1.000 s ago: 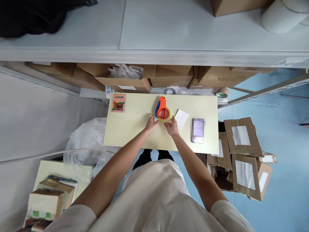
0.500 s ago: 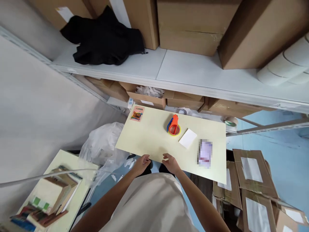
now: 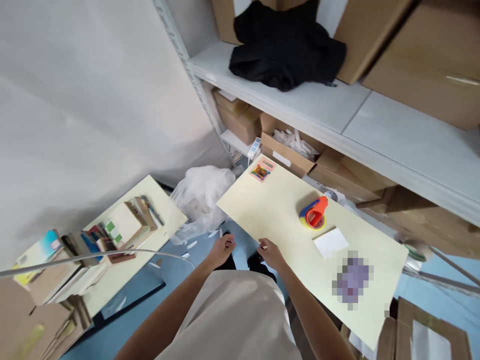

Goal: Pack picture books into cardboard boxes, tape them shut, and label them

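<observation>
My left hand [image 3: 223,249] hangs in the air in front of the near edge of the pale yellow table [image 3: 245,210], its fingers loosely curled, a little apart and holding nothing. My right hand [image 3: 271,252] is by the same edge, half-open and bare as well. Whether it touches the table I cannot tell. On the table are an orange tape dispenser [image 3: 318,212] with blue and yellow parts, a white rectangular pad or stack of paper [image 3: 330,242] and a blurred-out purple object [image 3: 352,280]. A pink card with colourful pieces [image 3: 262,170] lies at the far left corner.
A metal shelf [image 3: 337,110] behind the table holds cardboard boxes and a black garment [image 3: 287,47]. To the left stand a white plastic bag [image 3: 204,195] and a second table [image 3: 150,190] with books. Cardboard boxes [image 3: 431,330] stand at lower right. A cable [image 3: 150,251] crosses the left side.
The view has turned left, so the table and shelf appear farther right and tilted, and more of the book table shows. Both hands stay near the table's edge, holding nothing.
</observation>
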Tool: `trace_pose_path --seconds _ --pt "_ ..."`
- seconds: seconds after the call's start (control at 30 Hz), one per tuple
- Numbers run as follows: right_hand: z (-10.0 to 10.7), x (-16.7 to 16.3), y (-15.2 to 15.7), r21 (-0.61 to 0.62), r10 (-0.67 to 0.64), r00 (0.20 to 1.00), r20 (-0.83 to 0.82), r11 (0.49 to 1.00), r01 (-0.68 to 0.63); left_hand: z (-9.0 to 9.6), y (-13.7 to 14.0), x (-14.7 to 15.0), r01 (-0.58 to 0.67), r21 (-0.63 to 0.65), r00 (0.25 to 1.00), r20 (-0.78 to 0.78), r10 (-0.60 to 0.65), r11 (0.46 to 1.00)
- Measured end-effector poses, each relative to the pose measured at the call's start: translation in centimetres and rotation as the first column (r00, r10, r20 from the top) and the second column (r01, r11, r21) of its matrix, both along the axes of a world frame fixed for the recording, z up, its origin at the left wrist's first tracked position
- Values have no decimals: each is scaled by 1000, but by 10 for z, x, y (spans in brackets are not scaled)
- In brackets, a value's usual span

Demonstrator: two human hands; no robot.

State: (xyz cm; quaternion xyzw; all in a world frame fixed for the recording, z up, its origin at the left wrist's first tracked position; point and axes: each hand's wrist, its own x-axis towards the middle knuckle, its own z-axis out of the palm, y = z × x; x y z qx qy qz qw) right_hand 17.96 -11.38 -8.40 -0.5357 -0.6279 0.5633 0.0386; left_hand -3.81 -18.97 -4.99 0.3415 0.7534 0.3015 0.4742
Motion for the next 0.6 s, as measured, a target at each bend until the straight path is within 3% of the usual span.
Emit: trace_pose_path --seconds 0.3,0.47,0.6 --pt "20 -106 14 26 243 966 87 969 -246 4 -11 -96 -227 23 974 7 227 974" --pt "28 -183 22 67 314 944 99 945 -321 -13 10 -158 -248 -20 969 5 248 969" --pt "13 -253 35 121 406 904 135 899 -422 -34 24 -194 -309 -68 946 75 314 949"
